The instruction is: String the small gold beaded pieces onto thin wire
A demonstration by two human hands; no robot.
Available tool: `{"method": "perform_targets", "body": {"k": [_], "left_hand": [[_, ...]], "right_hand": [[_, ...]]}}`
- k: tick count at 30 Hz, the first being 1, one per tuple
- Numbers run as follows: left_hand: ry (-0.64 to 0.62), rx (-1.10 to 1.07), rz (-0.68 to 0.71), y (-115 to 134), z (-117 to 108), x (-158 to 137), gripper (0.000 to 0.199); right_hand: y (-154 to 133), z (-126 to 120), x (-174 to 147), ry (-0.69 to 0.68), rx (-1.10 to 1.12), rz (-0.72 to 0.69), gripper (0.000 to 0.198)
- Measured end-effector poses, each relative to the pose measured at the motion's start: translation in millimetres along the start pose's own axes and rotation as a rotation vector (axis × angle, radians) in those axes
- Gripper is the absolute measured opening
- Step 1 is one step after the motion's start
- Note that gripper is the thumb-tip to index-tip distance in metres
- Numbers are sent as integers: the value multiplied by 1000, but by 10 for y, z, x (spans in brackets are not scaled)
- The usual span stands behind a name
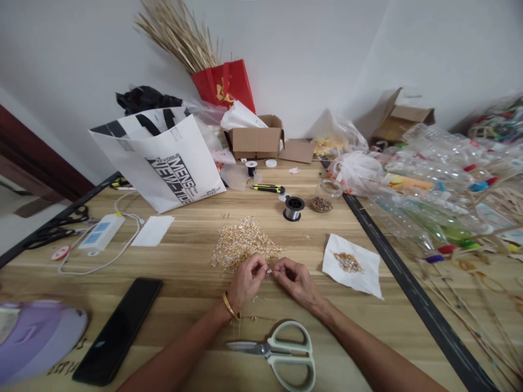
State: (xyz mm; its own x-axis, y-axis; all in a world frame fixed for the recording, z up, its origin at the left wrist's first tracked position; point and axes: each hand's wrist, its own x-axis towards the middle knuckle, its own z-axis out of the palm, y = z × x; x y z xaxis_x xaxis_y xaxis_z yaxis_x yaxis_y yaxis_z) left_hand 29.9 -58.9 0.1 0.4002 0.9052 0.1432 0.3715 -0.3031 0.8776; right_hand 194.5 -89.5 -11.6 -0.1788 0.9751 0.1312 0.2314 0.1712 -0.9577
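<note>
My left hand [247,276] and my right hand [298,280] meet at the middle of the wooden table, thumbs and fingers pinched. Between their fingertips is a small shiny beaded piece [268,271], too small to make out fully. Just beyond my left hand spreads a heap of gold and clear beaded strands [245,239]. A thin gold beaded strand [256,318] lies by my left wrist, below the bracelet [230,307]. Scissors with pale green handles [286,351] rest between my forearms. Right of my right hand, gold pieces [347,262] lie on a white paper [370,277].
Beyond the heap are a wire spool [293,209], a clear jar of beads [322,204] and a yellow-black utility knife [267,188]. A phone [118,329] and power strip [101,234] lie left. A white paper bag [163,163] stands behind; plastic bottles [433,169] crowd the right.
</note>
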Motion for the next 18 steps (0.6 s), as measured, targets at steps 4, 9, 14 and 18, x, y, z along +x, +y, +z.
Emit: {"method": "perform_targets", "body": {"k": [4,9,14,18], "left_hand": [[9,8,9,2,3,2,16],[19,-8,3,-12,7,1,17],[23,-85,-23,-22,12,9,16],[20,-197,-57,27,-14,21,17]], "right_hand": [[-2,-5,-2,-11,-21,-1,20],[-29,-17,-7,-27,-43,-25,20],[-6,-14,-15,-50,-76,-47,20],[5,-2,-8,-49,-42,-45,21]]}}
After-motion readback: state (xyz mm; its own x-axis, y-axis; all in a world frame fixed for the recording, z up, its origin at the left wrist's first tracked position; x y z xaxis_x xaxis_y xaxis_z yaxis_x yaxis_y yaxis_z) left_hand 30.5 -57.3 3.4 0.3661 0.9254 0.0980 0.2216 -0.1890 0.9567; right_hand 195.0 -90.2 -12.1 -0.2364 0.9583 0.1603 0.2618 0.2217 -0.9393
